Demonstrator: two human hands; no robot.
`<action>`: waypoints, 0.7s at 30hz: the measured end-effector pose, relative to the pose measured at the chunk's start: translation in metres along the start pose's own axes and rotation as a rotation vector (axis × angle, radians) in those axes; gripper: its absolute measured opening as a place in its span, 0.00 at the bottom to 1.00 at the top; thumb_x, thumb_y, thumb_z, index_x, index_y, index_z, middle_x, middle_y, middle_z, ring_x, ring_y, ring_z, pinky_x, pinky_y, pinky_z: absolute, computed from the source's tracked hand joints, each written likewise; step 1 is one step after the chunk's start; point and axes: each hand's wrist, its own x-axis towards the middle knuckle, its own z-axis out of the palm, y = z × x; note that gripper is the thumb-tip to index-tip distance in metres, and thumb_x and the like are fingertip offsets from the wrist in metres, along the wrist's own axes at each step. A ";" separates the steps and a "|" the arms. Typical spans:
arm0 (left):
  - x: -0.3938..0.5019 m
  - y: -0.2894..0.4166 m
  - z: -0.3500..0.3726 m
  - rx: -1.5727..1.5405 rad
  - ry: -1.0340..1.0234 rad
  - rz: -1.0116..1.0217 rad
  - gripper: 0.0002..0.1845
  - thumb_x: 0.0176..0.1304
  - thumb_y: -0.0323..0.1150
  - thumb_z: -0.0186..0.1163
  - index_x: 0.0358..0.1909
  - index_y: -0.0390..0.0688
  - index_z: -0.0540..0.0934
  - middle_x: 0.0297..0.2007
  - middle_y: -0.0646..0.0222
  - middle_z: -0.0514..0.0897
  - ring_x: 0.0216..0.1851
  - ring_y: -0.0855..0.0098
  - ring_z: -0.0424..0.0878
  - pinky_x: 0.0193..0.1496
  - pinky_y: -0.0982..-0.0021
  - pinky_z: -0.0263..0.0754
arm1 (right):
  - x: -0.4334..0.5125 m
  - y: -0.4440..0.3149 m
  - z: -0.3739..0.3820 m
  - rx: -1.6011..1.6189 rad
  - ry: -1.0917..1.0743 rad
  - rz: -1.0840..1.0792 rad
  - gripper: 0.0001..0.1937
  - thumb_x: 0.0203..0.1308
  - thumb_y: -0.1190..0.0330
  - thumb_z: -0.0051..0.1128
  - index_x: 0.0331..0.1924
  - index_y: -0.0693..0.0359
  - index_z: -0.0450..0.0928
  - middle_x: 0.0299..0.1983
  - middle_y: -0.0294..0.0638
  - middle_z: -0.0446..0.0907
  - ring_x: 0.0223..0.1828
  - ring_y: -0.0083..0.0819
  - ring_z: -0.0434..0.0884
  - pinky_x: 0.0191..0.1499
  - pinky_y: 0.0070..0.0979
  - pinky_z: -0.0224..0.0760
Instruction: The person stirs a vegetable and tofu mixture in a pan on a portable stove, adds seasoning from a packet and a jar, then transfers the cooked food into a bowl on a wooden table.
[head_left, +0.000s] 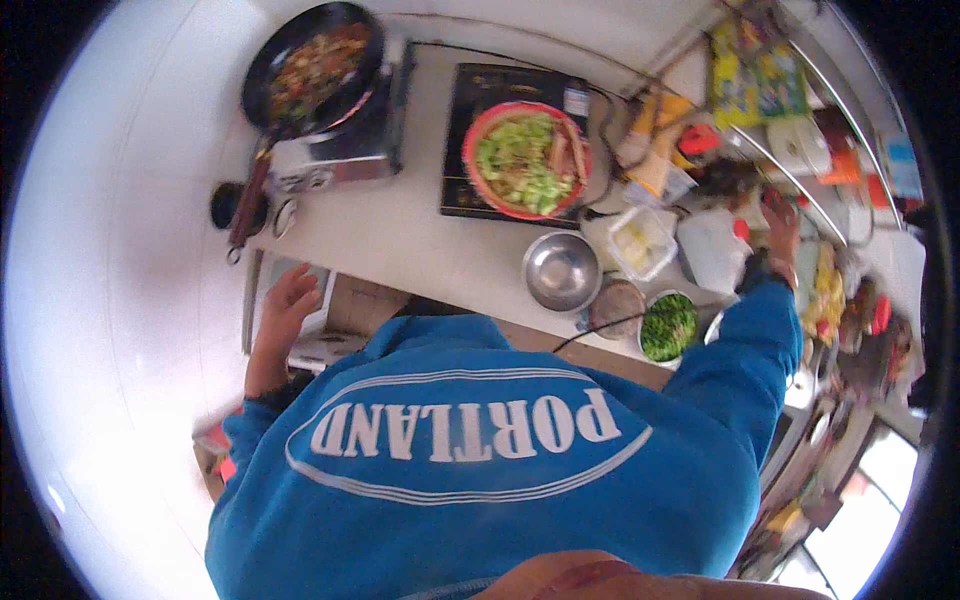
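My left hand (286, 309) hovers off the counter's front edge, left of my body, with its fingers apart and nothing in them. On the right, my right arm stretches over the counter. My right hand (782, 229) is among bottles and packets beside a translucent plastic jug (709, 251) with a red cap. Blur hides whether its fingers hold anything. Nearer me stand chopped green herbs (669, 328) in a white bowl, a steel bowl (562, 271) and a plastic tub (643, 244) with pale yellow contents. A red-rimmed bowl of chopped green vegetables (525, 165) sits on a black induction cooktop (510, 81).
At the back left, a black wok (259, 94) with cooked food (322, 67) rests on a portable gas stove (379, 154). Its brown handle (250, 195) juts towards me. A metal rack rail (787, 184) and a yellow packet (750, 82) crowd the right side. Cables run along the wall.
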 end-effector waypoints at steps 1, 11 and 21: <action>0.002 -0.005 -0.005 -0.017 -0.036 0.052 0.29 0.65 0.28 0.63 0.67 0.37 0.71 0.56 0.54 0.81 0.53 0.68 0.80 0.54 0.68 0.77 | -0.002 -0.003 -0.001 -0.053 -0.039 -0.011 0.42 0.46 0.44 0.69 0.67 0.50 0.72 0.59 0.53 0.79 0.60 0.47 0.79 0.59 0.39 0.72; 0.062 -0.057 -0.038 -0.072 -0.168 -0.068 0.28 0.67 0.32 0.60 0.69 0.39 0.69 0.55 0.59 0.82 0.52 0.70 0.79 0.52 0.71 0.73 | -0.087 0.010 -0.048 0.143 0.055 0.320 0.38 0.51 0.53 0.70 0.66 0.62 0.73 0.60 0.58 0.77 0.56 0.41 0.81 0.52 0.34 0.78; 0.101 -0.099 -0.098 -0.230 -0.332 -0.187 0.29 0.68 0.36 0.64 0.69 0.40 0.70 0.58 0.62 0.80 0.55 0.70 0.79 0.57 0.69 0.73 | -0.136 -0.156 -0.073 0.017 0.352 0.046 0.27 0.63 0.52 0.58 0.60 0.59 0.77 0.48 0.50 0.83 0.48 0.47 0.83 0.51 0.42 0.75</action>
